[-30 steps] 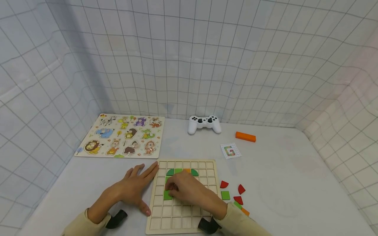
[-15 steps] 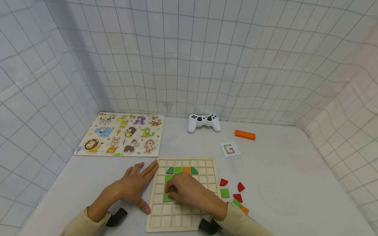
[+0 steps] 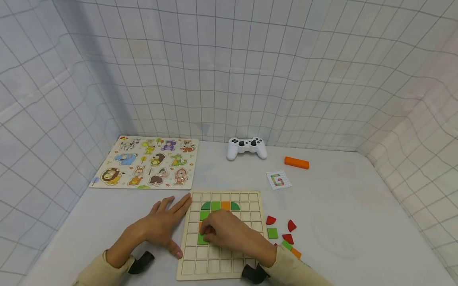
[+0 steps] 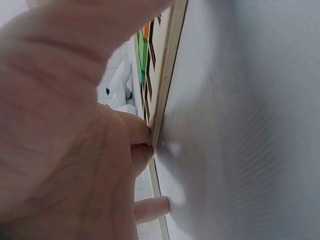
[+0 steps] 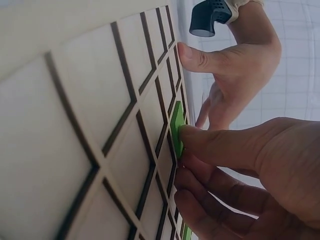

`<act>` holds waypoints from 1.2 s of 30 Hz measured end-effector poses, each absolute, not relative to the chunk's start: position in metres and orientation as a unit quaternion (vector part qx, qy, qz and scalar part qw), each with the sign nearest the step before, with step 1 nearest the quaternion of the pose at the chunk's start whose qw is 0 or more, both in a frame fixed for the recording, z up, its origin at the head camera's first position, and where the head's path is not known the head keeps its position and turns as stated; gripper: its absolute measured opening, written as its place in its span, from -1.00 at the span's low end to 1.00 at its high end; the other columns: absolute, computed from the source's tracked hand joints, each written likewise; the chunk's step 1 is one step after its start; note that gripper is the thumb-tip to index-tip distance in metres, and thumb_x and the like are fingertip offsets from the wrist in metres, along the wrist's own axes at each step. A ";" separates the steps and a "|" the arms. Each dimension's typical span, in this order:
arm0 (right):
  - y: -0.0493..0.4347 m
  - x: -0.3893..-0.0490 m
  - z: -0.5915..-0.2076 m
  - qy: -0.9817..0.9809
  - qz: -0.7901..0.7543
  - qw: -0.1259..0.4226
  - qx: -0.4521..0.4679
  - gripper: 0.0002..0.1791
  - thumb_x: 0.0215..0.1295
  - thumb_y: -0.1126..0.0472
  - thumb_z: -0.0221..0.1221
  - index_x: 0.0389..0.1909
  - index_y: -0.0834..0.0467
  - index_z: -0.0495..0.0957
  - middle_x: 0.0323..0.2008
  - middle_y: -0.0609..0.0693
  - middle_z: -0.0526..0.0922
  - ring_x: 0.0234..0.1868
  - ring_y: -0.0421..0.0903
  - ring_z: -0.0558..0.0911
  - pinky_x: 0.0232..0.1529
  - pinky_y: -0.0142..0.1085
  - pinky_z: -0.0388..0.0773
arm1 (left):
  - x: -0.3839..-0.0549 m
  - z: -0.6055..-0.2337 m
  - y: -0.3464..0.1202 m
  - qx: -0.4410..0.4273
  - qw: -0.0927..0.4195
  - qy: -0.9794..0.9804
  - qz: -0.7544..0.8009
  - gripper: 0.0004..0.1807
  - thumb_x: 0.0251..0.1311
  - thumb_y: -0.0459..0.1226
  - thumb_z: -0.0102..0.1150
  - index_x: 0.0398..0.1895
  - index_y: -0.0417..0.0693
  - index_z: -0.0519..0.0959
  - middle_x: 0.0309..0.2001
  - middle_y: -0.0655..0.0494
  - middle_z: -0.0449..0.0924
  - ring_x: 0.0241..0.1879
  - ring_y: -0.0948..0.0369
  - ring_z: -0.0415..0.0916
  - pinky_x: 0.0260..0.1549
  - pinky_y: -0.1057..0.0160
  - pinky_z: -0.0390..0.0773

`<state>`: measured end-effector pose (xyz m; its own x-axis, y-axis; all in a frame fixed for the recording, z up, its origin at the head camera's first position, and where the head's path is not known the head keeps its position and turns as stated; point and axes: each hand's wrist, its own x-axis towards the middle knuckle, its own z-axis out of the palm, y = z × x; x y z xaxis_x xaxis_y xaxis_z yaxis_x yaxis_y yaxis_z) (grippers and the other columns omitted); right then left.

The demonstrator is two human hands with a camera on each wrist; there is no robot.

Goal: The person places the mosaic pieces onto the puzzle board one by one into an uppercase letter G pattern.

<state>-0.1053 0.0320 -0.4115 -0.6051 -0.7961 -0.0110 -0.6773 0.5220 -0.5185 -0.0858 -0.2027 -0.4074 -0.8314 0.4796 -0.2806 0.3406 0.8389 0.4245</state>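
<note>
My right hand (image 3: 229, 232) is over the wooden grid board (image 3: 225, 267), its thumb and curled fingers at a light green square tile (image 3: 202, 240). In the right wrist view the thumb tip is against that green tile (image 5: 176, 127), which sits slightly raised in its cell; part of it is hidden. Above it in the same column lie an orange tile (image 3: 200, 227), mostly covered by fingers, and another green square (image 3: 204, 215). Dark green quarter-rounds (image 3: 205, 206), a green and an orange square form the top row. My left hand (image 3: 162, 226) spreads its fingers against the board's left edge.
Red quarter-rounds (image 3: 288, 238), a green square (image 3: 272, 233) and an orange piece (image 3: 296, 253) lie right of the board. Behind are a pattern card (image 3: 278, 180), orange bar (image 3: 296, 163), white game controller (image 3: 247, 147) and animal puzzle (image 3: 146, 163).
The view has shifted slightly. My right fingers have moved a little at the green tile, and more of the green square above shows. The left hand stays at the board's edge.
</note>
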 end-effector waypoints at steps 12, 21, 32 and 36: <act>0.061 -0.105 -0.400 0.883 -0.256 0.130 -0.370 -0.89 0.30 0.22 0.32 -0.19 0.04 0.75 -0.32 -0.26 0.70 -0.30 -0.43 0.55 -0.22 -0.55 0.51 | -0.084 -0.408 -0.203 0.213 0.192 0.942 0.175 0.60 -0.51 0.30 0.60 0.62 -0.13 -0.09 0.63 -0.09 -0.20 0.47 -0.40 -0.17 0.27 -0.56 -0.10; 0.107 -0.107 -0.396 0.888 -0.284 0.114 -0.342 -0.84 0.25 0.24 0.36 -0.16 0.13 0.72 -0.32 -0.18 0.72 -0.27 -0.34 0.59 -0.18 -0.42 0.57 | -0.084 -0.408 -0.204 0.210 0.198 0.941 0.175 0.60 -0.51 0.28 0.61 0.62 -0.13 -0.10 0.63 -0.10 -0.22 0.47 -0.43 -0.20 0.27 -0.58 -0.14; 0.158 -0.114 -0.394 0.919 -0.268 0.100 -0.273 -0.80 0.23 0.21 0.38 -0.12 0.11 0.72 -0.23 -0.15 0.72 -0.25 -0.26 0.60 -0.23 -0.33 0.60 | -0.086 -0.407 -0.202 0.215 0.194 0.941 0.177 0.60 -0.51 0.27 0.62 0.62 -0.13 -0.10 0.63 -0.09 -0.21 0.47 -0.42 -0.19 0.27 -0.57 -0.14; 0.172 -0.119 -0.396 0.926 -0.262 0.101 -0.250 -0.74 0.20 0.21 0.40 -0.07 0.10 0.70 -0.17 -0.12 0.73 -0.21 -0.19 0.62 -0.23 -0.36 0.57 | -0.086 -0.407 -0.202 0.214 0.195 0.940 0.181 0.59 -0.50 0.27 0.62 0.62 -0.13 -0.10 0.63 -0.08 -0.21 0.47 -0.41 -0.20 0.28 -0.56 -0.14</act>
